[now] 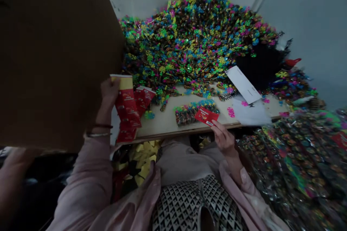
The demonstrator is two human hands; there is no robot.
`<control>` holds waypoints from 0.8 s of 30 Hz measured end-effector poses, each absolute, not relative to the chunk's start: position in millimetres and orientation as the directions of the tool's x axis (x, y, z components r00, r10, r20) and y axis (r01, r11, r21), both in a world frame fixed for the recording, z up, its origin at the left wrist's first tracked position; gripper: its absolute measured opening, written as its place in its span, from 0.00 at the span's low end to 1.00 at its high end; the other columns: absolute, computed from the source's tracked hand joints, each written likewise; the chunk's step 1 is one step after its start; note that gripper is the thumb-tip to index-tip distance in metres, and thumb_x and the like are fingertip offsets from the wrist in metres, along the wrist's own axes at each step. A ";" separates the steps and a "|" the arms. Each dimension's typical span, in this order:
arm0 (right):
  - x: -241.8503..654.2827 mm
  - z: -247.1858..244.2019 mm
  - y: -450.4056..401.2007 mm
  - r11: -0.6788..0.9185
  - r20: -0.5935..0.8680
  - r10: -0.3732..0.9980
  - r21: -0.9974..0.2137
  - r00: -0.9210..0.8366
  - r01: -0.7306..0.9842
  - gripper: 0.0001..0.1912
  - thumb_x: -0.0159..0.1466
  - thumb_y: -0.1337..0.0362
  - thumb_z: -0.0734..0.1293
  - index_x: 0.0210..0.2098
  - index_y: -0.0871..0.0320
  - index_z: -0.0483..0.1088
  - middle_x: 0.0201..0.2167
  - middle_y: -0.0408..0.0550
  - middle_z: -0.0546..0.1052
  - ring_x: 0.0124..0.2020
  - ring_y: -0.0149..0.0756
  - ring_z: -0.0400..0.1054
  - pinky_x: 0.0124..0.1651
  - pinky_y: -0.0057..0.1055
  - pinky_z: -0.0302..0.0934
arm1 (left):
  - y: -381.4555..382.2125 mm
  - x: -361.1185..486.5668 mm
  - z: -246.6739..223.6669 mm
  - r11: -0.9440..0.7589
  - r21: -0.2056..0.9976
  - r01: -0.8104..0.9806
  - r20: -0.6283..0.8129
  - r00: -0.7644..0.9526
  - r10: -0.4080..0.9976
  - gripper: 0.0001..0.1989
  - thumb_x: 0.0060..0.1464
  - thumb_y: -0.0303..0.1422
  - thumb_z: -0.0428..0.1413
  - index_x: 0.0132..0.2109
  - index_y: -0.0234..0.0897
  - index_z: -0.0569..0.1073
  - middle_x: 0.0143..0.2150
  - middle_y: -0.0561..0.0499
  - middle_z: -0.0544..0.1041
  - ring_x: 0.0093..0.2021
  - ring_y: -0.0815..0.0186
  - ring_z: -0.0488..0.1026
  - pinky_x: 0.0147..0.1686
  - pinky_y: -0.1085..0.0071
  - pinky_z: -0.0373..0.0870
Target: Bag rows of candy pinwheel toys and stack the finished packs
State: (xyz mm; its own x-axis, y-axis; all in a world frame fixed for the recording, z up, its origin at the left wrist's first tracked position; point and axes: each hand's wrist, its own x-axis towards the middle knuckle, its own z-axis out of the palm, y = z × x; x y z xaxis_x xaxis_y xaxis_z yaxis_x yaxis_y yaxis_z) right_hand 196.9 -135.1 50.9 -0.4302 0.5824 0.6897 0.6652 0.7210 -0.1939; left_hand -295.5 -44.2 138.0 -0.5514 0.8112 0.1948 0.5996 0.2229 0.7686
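At the left of the table, my left hand [110,89] is closed on a strip of red printed cards [127,106] with a yellow top edge. More red cards lie fanned beside and under it. My right hand [223,138] pinches the lower right corner of a single red card [206,116] near the table's front edge. That card overlaps the right part of a clear-wrapped row of small items [185,115] with colourful tops, lying flat on the table [165,117].
A huge heap of colourful wrapped pieces [189,39] covers the back. The large cardboard box [59,57] stands left. White card [244,85] and clear plastic bags [249,112] lie right. Filled packs [300,166] are piled at lower right. Another person's arm [16,173] shows at far left.
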 end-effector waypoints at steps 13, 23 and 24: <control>226.3 -1.8 -38.2 0.719 0.517 0.695 -0.491 -0.500 0.491 0.10 0.68 0.66 0.58 0.43 0.58 0.70 0.46 0.54 0.77 0.50 0.33 0.71 0.54 0.36 0.67 | -41.0 -192.0 38.8 -0.178 0.453 0.874 0.437 -0.043 0.898 0.25 0.64 0.40 0.45 0.63 0.32 0.59 0.65 0.38 0.59 0.65 0.54 0.54 0.64 0.53 0.51; 204.4 -10.8 35.4 0.801 0.318 0.520 -0.504 -0.793 0.323 0.14 0.68 0.63 0.57 0.45 0.60 0.72 0.46 0.53 0.77 0.53 0.28 0.67 0.56 0.33 0.61 | -44.7 -34.4 2.7 -0.580 0.309 0.753 0.120 0.574 0.810 0.28 0.65 0.42 0.42 0.67 0.36 0.54 0.68 0.42 0.56 0.68 0.57 0.50 0.66 0.53 0.41; 207.8 -12.1 33.3 0.804 0.302 0.526 -0.483 -0.795 0.348 0.14 0.67 0.61 0.59 0.45 0.59 0.72 0.47 0.53 0.76 0.54 0.30 0.67 0.58 0.35 0.59 | -43.1 -26.8 -2.1 -0.587 0.289 0.757 0.078 0.592 0.802 0.28 0.64 0.43 0.42 0.67 0.36 0.53 0.68 0.42 0.56 0.68 0.56 0.50 0.66 0.51 0.39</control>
State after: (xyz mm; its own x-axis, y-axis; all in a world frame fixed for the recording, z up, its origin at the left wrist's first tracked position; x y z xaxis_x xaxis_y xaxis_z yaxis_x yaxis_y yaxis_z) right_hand 207.8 33.3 -12.1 -0.7952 0.5257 0.3020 0.3479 0.8037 -0.4828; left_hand -26.8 -43.1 -2.1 0.5924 0.8019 0.0778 0.7565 -0.5868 0.2887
